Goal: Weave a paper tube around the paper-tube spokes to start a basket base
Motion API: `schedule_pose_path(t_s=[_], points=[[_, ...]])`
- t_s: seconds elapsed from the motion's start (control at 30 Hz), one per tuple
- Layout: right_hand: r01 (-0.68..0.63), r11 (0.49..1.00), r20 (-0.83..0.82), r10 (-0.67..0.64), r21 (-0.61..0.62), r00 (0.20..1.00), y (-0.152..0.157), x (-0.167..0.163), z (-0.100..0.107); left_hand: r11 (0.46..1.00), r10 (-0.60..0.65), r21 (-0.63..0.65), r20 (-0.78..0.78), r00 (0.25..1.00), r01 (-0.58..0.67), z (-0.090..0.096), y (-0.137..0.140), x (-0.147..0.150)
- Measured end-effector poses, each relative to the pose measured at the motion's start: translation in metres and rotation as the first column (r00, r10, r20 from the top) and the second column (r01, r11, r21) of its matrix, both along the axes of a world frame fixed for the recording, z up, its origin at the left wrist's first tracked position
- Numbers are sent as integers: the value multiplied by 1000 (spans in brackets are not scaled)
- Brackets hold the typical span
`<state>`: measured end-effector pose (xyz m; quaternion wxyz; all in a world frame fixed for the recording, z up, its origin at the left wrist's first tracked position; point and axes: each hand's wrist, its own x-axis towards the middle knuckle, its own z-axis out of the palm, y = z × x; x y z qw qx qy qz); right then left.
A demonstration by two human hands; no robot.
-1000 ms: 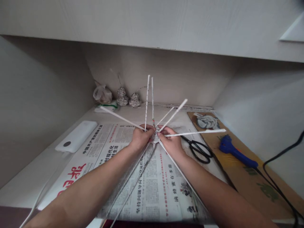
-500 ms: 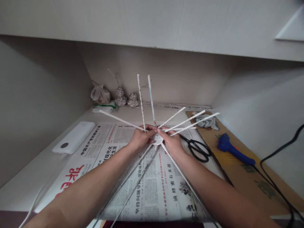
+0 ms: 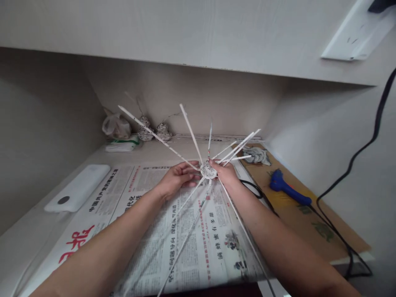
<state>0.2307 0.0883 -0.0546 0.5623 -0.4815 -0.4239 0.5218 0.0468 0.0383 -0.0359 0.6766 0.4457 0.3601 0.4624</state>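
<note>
A small round woven paper base (image 3: 208, 169), with several rolled-paper sticks radiating from it, is held above the newspaper. My right hand (image 3: 225, 170) pinches its right edge, thumb on top, near a cluster of sticks pointing up and right. At the left edge my left hand (image 3: 182, 177) has its fingers apart, beside a long paper stick (image 3: 154, 136) that slants up to the left. Whether its fingertips touch the base I cannot tell. Longer strands run from the base down towards me. Black-handled scissors (image 3: 252, 186) lie partly hidden behind my right forearm.
Newspaper (image 3: 182, 264) covers the table. A white power bank (image 3: 78, 187) lies left. Two woven gourd shapes (image 3: 163, 132), a plastic bag (image 3: 116, 126) and a tissue pack (image 3: 123, 143) stand at the back. On cardboard (image 3: 337, 243) at right rests a blue glue gun (image 3: 289, 189) with a black cord.
My left hand has loosened its pinch and spread its fingers away from the base. The sticks have shifted and tilted leftward. The view has turned slightly right.
</note>
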Motion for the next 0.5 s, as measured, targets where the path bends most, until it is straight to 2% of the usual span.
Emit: schedule_pose_path(t_s=[0.1, 0.17, 0.3, 0.5], points=[[-56, 996, 87, 50, 68, 995, -1, 2, 1, 990, 114, -77, -46, 992, -117, -4, 2, 3], [-83, 987, 223, 51, 138, 974, -4, 1, 1, 981, 161, -99, -72, 984, -168, -6, 3, 6], [-114, 971, 442, 9, 212, 897, -12, -5, 2, 980, 185, -56, -72, 980, -190, -11, 3, 8], [-162, 961, 453, 44, 225, 891, -23, -15, 4, 956, 290, 68, -110, 950, -284, -19, 6, 7]])
